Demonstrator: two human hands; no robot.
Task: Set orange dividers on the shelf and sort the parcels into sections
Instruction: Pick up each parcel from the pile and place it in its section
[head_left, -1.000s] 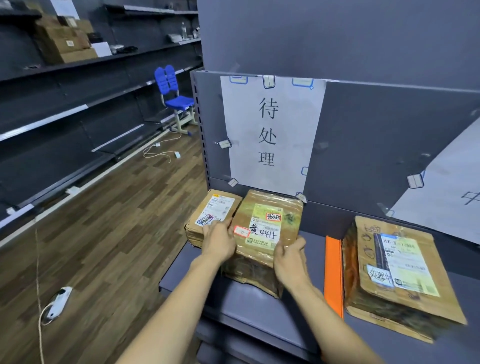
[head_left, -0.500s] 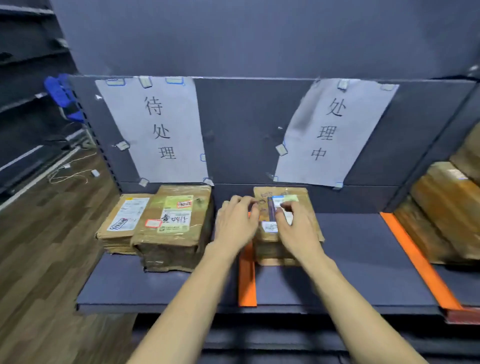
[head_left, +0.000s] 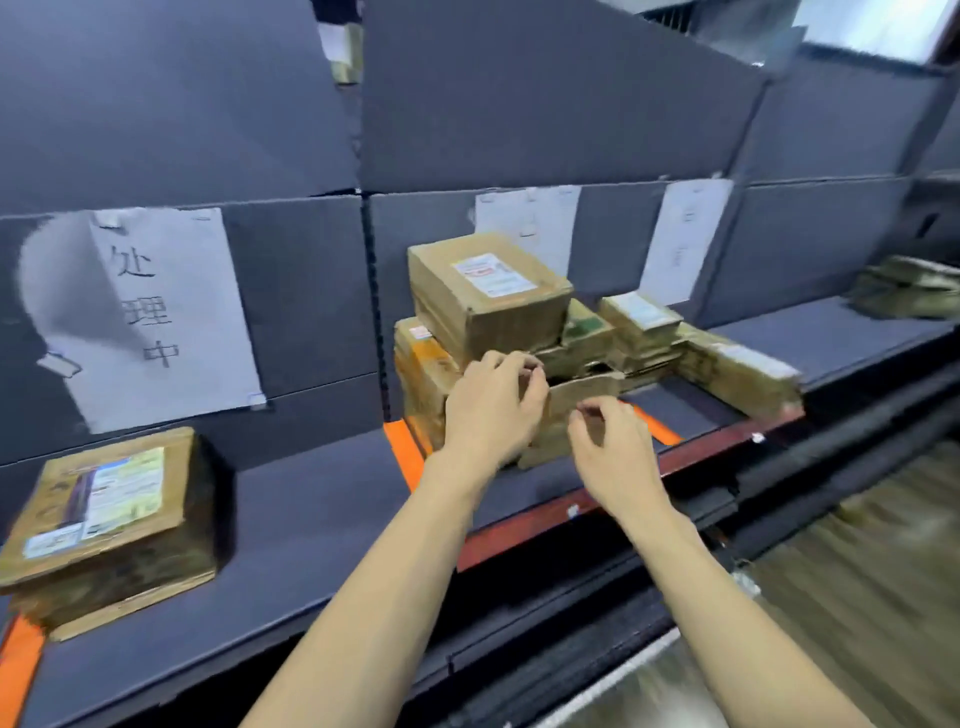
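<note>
A pile of brown parcels (head_left: 488, 296) fills the shelf section right of an orange divider (head_left: 402, 452). At the pile's front leans a flat parcel (head_left: 582, 400). My left hand (head_left: 493, 410) is at that parcel's left corner with fingers loosely curled, and no grip shows. My right hand (head_left: 608, 452) hovers just before it, fingers loosely curled and holding nothing. A second orange divider (head_left: 657, 423) peeks out behind my right hand. A single labelled parcel (head_left: 109, 514) lies in the left section beside a third orange divider (head_left: 18, 670).
The dark shelf (head_left: 322, 509) has a red front edge (head_left: 519, 530). White paper signs (head_left: 156, 312) hang on the back panel above each section. More parcels (head_left: 909, 286) lie far right. Wooden floor (head_left: 857, 597) shows at lower right.
The view has swung right along the shelf. Both hands have left the parcel set down in the middle section and now reach at the pile in the section to its right.
</note>
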